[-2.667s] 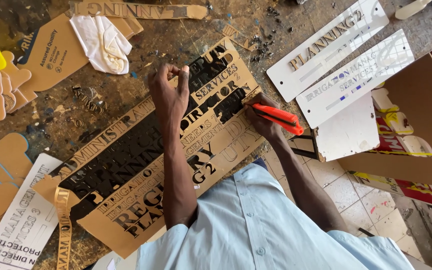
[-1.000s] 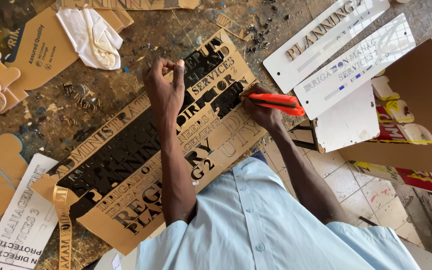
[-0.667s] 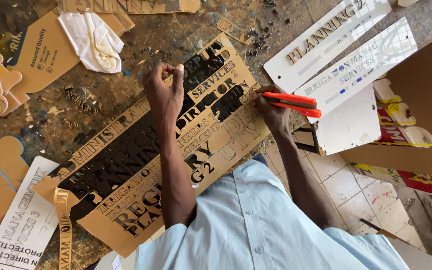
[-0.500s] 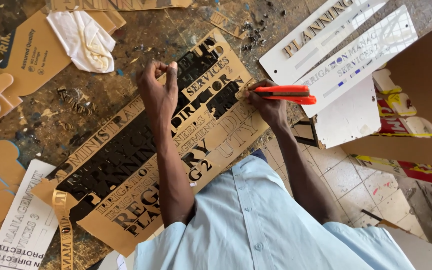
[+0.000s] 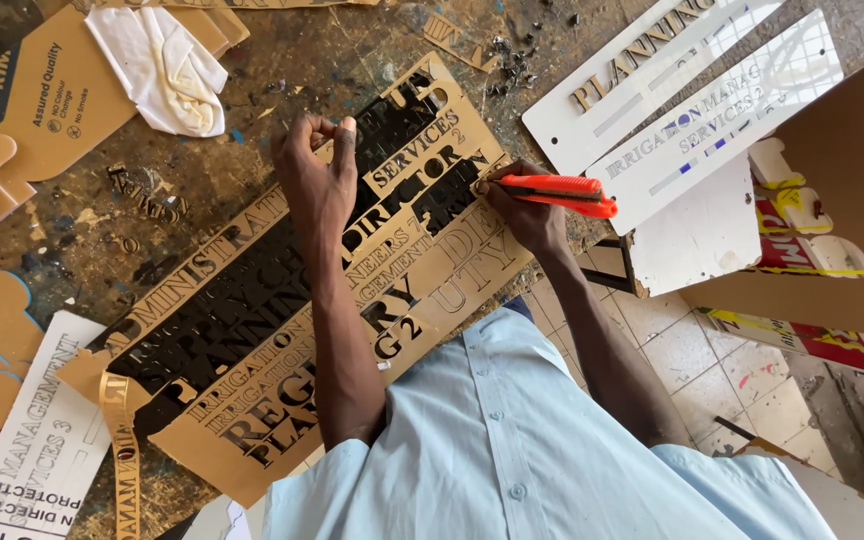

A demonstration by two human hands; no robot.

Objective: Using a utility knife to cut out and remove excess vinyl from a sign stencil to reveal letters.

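Scratched and paint-spotted, the brown worktable (image 5: 202, 190) is covered with a big gold sheet (image 5: 292, 290) full of cut-out letters, lying slanted from the lower left up to the upper right. On its right edge, the right hand (image 5: 522, 210) has its fingers curled tight around an orange cutter knife (image 5: 555, 191), which lies almost flat and sideways, its long body reaching out to the right and its tip pointing left at the sheet. Higher up on the sheet, the left hand (image 5: 317, 180) pinches its thumb and fingertips together, but what it pinches is too small to tell; white letter strips (image 5: 692, 100) and a white cloth (image 5: 162, 65) lie near.
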